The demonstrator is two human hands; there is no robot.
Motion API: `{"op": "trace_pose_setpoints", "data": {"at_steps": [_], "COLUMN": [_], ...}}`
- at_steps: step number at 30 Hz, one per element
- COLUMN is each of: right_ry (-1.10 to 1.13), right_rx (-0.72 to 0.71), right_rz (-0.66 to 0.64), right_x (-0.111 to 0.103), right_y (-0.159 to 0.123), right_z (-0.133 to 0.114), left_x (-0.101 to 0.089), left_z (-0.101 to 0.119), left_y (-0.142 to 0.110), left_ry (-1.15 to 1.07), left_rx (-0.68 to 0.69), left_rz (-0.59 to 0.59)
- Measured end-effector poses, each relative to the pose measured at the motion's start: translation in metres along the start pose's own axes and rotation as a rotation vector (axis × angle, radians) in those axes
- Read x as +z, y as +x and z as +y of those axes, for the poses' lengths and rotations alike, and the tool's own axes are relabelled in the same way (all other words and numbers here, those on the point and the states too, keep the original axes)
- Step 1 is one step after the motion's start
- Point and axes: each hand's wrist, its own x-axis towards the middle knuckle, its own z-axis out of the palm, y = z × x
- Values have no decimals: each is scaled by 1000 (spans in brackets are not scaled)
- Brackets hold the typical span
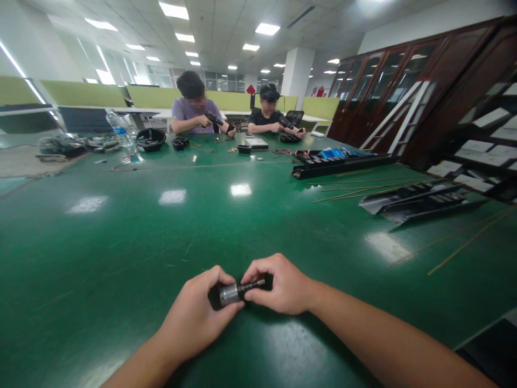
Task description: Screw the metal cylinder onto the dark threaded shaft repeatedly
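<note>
Left hand (194,318) and right hand (280,285) held a small cylindrical motor (229,294), fingers clamped on it, lower centre, above the green workbench (121,242).

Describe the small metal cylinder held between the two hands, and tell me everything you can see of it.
The small metal cylinder has a short, smooth, silvery body that catches the light. A narrower dark shaft projects from one end, and its tip looks paler. It lies nearly level, rising slightly toward the shaft end, above the green tabletop. The left hand holds the body with its fingers, while the right hand closes around the shaft. Its markings and purpose cannot be made out.
</note>
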Motion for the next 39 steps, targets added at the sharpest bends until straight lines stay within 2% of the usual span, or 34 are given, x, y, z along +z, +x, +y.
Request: {"op": "trace_pose_setpoints", "data": {"at_steps": [7,25,39], "right_ry": [-67,-34,-29], "right_rx": [-22,-42,-36], "right_rz": [-59,-51,-58], "right_x": [-1,3,4], "right_y": [1,1,-1], "right_z": [-1,1,2], "left_x": [1,3,5], "left_z": [0,1,-2], "left_y": [-1,-1,-3], "left_ry": [-1,53,72], "left_rx": [7,29,54], "left_rz": [1,-37,12]}}
